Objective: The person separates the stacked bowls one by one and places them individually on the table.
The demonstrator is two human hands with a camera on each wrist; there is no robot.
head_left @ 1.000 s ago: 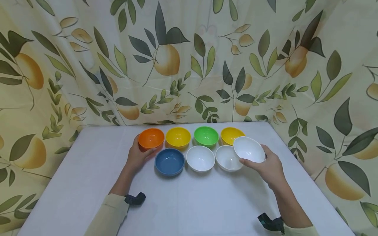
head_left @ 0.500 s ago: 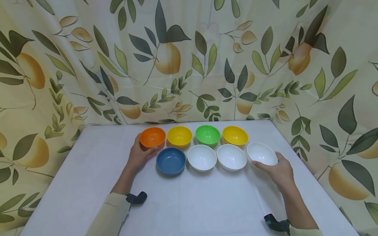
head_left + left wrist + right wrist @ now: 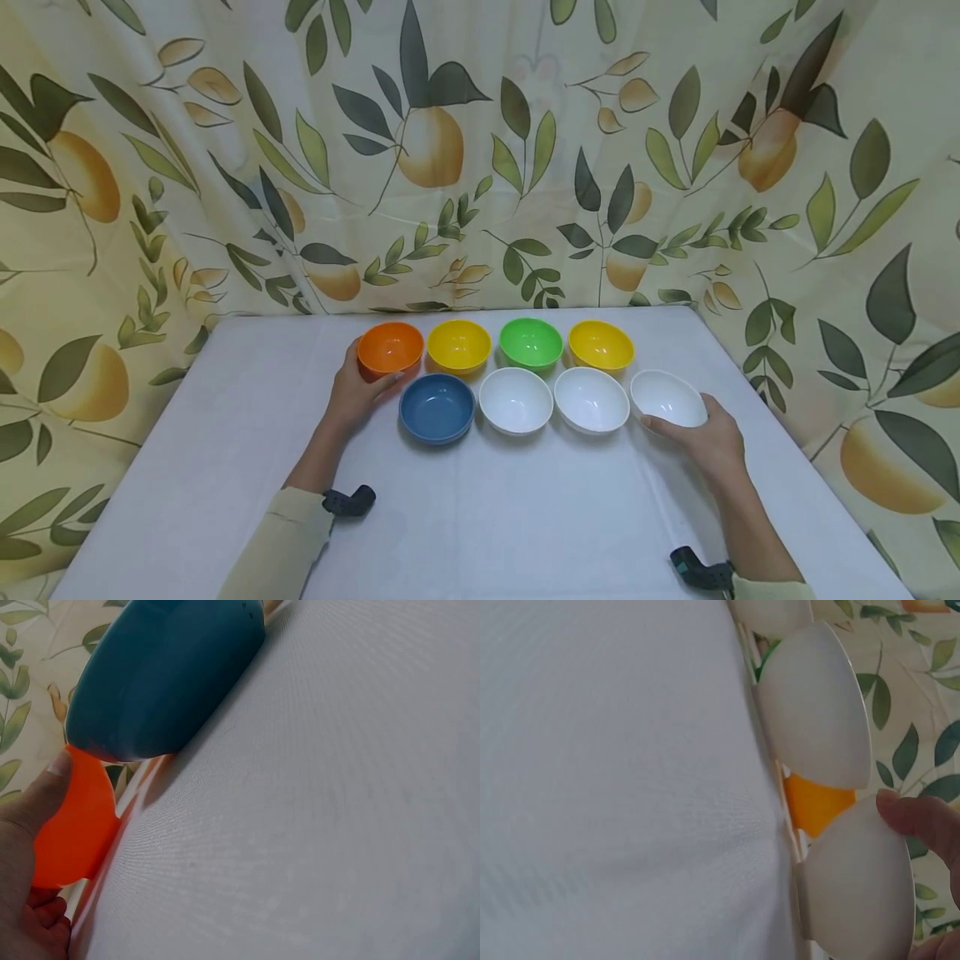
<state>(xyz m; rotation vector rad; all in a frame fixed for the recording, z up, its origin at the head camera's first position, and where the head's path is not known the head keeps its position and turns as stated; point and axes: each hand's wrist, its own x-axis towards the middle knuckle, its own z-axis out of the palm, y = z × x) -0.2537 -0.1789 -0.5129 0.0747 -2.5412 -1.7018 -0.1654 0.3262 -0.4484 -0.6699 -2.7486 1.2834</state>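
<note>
At the left end of the back row, my left hand (image 3: 356, 390) grips the orange bowl (image 3: 391, 350), thumb in front and fingers round its far left side. The left wrist view shows the thumb on the same orange bowl (image 3: 75, 832), with the blue bowl (image 3: 165, 682) beside it. My right hand (image 3: 708, 437) holds the rightmost white bowl (image 3: 666, 395) by its right side. In the right wrist view this white bowl (image 3: 859, 881) stands on the cloth, the thumb at its rim. Fingers behind both bowls are partly hidden.
Behind are a yellow bowl (image 3: 459, 346), a green bowl (image 3: 531, 342) and another yellow bowl (image 3: 601, 344). In front stand the blue bowl (image 3: 437, 407) and two more white bowls, one central (image 3: 516, 400). A white cloth (image 3: 480, 517) covers the table; a patterned curtain (image 3: 465, 233) hangs behind.
My right hand has moved the white bowl right and down, from over its neighbours onto the cloth at the front row's right end. The left hand keeps its grip on the orange bowl.
</note>
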